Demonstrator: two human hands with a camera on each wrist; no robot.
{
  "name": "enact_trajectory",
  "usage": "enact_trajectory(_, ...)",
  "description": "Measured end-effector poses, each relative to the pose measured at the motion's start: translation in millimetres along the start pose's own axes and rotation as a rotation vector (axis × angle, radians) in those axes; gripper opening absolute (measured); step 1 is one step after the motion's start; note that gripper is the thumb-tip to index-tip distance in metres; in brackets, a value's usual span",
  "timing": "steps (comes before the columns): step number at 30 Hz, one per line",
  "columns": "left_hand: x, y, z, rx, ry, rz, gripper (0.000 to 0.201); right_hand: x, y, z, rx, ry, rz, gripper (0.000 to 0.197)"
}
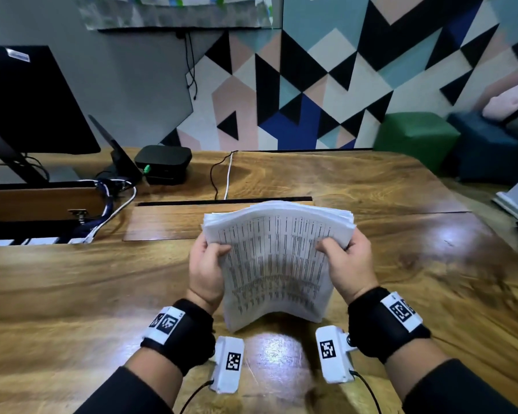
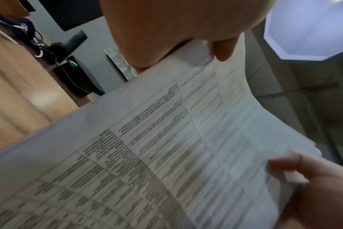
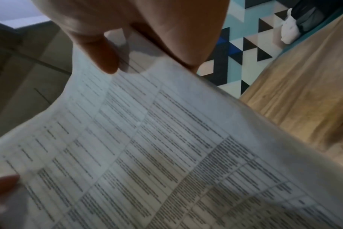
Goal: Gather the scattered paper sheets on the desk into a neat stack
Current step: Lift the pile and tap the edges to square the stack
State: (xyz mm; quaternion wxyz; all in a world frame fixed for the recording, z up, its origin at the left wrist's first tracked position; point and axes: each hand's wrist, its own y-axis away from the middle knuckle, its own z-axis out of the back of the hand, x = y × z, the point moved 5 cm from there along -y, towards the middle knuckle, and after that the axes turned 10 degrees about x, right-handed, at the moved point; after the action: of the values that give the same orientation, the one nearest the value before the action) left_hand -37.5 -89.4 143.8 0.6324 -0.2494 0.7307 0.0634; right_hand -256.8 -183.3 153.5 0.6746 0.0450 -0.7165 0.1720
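in the middle of the head view both hands hold one stack of paper sheets (image 1: 277,261) upright, its lower edge standing on the wooden desk (image 1: 401,264). the left hand (image 1: 207,270) grips the stack's left edge and the right hand (image 1: 349,264) its right edge, thumbs on the printed front, fingers curled behind and clamped on the paper. the sheets bow toward the camera and fan slightly at the top. at the upper left of the frame stand a dark monitor (image 1: 27,100) and a black box (image 1: 163,162) with cables.
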Motion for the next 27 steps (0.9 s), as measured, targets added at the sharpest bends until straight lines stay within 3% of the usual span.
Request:
enact_trajectory(4, 9, -2, 8, -0.048, 0.038, 0.025, 0.023, -11, -1, 10, -0.044, -0.026, -0.056, 0.036)
enact_trajectory(7, 15, 11, -4, -0.045, 0.025, 0.063, 0.034, -23, 4, 6, -0.073, 0.009, -0.101, 0.034)
enact_trajectory(14, -6, 7, -1, -0.080, 0.107, -0.117, 0.023, -6, 11, -4, -0.099, -0.034, 0.035, 0.038)
enact_trajectory(19, 36, 20, 7, -0.174, 0.027, 0.053, 0.020, -34, 21, -11, -0.066, -0.007, -0.070, 0.034)
enact_trajectory(25, 30, 18, 12, -0.218, 0.079, 0.023, 0.027, -24, 17, -13, -0.090, -0.038, -0.005, 0.035)
enact_trajectory(27, 36, 23, 9, -0.203, 0.069, 0.055, 0.027, -34, 24, -16, -0.055, -0.033, -0.060, 0.036)
